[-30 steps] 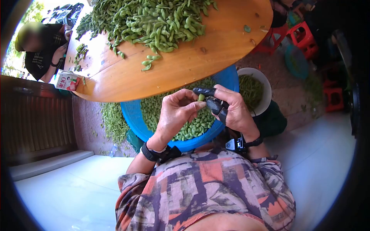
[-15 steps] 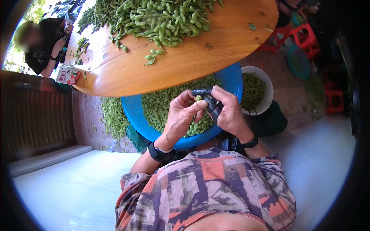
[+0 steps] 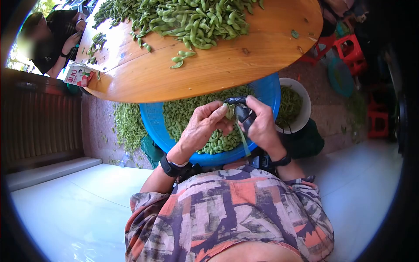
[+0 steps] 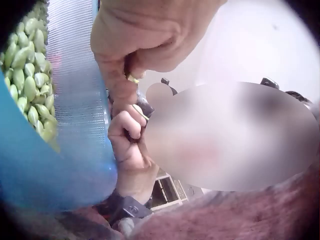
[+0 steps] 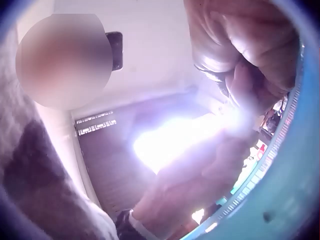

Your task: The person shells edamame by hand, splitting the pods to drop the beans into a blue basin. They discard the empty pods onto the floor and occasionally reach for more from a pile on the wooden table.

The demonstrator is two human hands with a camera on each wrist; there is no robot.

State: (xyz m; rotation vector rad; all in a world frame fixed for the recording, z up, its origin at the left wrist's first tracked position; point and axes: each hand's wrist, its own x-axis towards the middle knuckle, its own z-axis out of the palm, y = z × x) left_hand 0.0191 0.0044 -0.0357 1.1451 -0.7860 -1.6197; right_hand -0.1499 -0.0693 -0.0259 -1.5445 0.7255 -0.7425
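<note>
1. Left hand (image 3: 201, 126): we log it with fingers curled, pinching a green pod (image 3: 230, 112).
2. Right hand (image 3: 260, 124): black-covered fingertips (image 3: 242, 112) pinch the same pod; a thin green strip (image 3: 243, 140) hangs below.
3. Pod: held between both hands, above the blue basin (image 3: 153, 127) of shelled beans (image 3: 187, 114).
4. Tabletop (image 3: 227, 65): we note a heap of pods (image 3: 192, 19), a carton (image 3: 77, 75).
5. White bucket (image 3: 305, 102): just beside the basin.

Table (image 3: 227, 65) edge over basin (image 3: 152, 126) (tight)
</note>
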